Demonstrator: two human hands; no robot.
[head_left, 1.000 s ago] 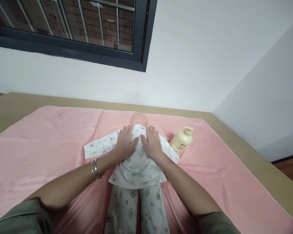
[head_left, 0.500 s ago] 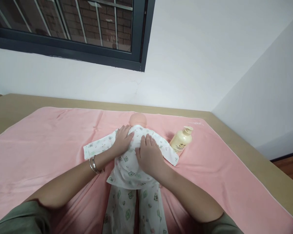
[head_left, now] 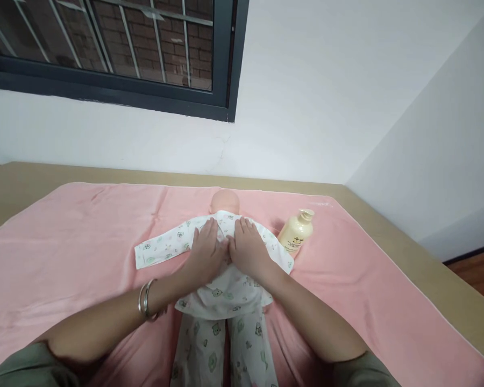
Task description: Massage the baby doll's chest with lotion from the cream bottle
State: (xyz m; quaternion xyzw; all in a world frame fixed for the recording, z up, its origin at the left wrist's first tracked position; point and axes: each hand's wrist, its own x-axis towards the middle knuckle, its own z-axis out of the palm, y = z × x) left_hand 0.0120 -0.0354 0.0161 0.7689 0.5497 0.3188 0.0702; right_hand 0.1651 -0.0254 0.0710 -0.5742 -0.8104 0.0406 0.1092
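A baby doll [head_left: 225,201] lies on a pink sheet, with its bald head away from me and no face showing. It wears a white printed top [head_left: 221,301] and matching trousers [head_left: 244,344]. My left hand [head_left: 206,252] lies flat on the left of the top's upper part, fingers stretched toward the head. On the right side my right hand [head_left: 250,248] rests flat in the same way. Both thumbs come close together over the middle, and I cannot tell whether they touch. Neither hand holds anything.
A pale yellow pump bottle [head_left: 296,232] leans at a tilt by the doll's right-hand sleeve. The pink sheet [head_left: 355,301] covers most of the tan surface [head_left: 391,231]. Behind it rise a white wall [head_left: 298,107] and a dark-framed window [head_left: 221,102].
My left hand has slid from the doll's left shoulder down and inward, close to my right hand. My right hand has shifted slightly upward on the top. The camera view has moved a little.
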